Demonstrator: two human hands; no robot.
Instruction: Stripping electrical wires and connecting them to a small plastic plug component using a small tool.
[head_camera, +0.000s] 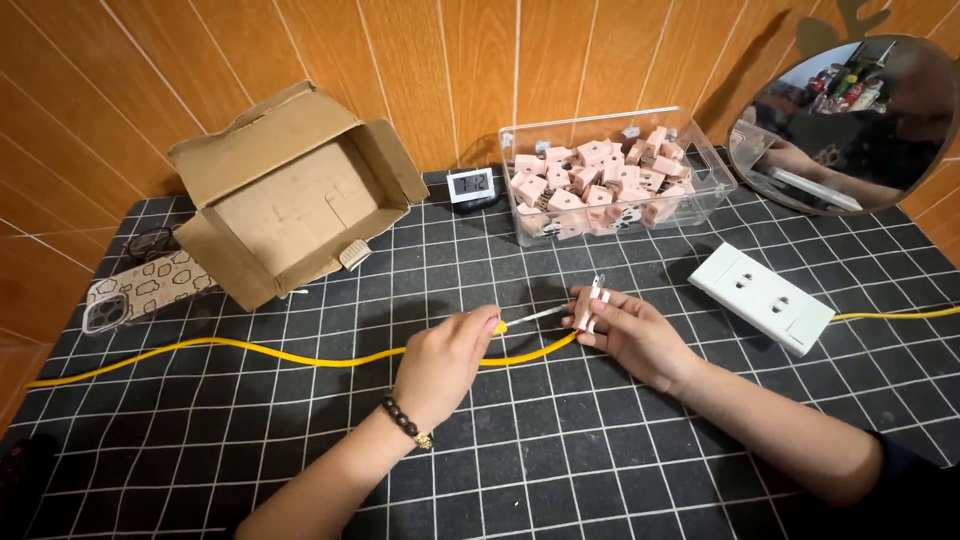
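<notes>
Left hand (447, 352): I see my fingers pinched shut on a small screwdriver (530, 318) with a yellow handle, its thin shaft pointing right toward the other hand.
Right hand (628, 332): closed around a small pink plug (592, 305), held upright just above the worktop (560, 470); the screwdriver tip meets its side.
Plug: pale pink with white parts, small, mostly hidden by my fingers; it sits near the middle of the worktop.
Cable (250, 352): a yellow line runs across the worktop under both hands and out past the right edge.
Open room: the near half of the black gridded mat is bare in front of my forearms; the worktop's left edge cuts in at an angle.
Strip (765, 297): a white socket block lies just right of my right hand, close to it.
Bin (610, 175): a clear box full of pink plugs stands behind, against the wooden wall.
Box (290, 195): an open cardboard carton on its side, back left.
Phone (140, 290): patterned case, left of the box.
Clock (472, 186): a small display between box and bin.
Mirror (860, 125): round, at the far right.
</notes>
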